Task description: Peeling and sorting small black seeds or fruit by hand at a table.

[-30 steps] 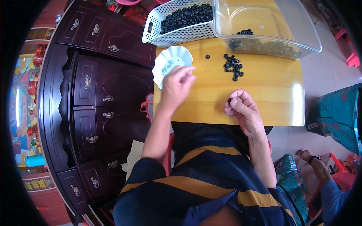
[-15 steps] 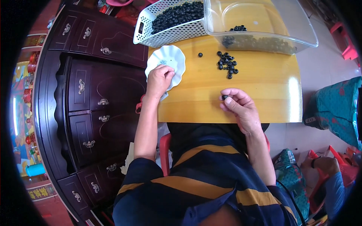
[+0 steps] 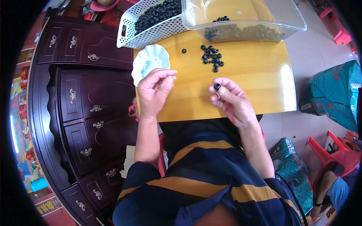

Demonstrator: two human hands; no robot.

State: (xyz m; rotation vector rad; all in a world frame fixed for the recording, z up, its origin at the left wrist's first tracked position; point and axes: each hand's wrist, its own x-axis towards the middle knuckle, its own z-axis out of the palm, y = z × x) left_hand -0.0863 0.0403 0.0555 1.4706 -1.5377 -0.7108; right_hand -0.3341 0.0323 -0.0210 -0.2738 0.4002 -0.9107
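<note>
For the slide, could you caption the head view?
Right hand pinches a black ring; left hand hovers beside a white dish.

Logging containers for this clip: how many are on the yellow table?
3: a white perforated basket at the back left, a clear plastic tub beside it, and a small white scalloped dish near the left hand.

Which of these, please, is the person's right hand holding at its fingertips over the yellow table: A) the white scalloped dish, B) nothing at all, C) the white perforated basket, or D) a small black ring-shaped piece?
D: the right hand pinches a small black ring-shaped piece between thumb and fingers, while the white scalloped dish lies on the yellow table beside the left hand.
</note>
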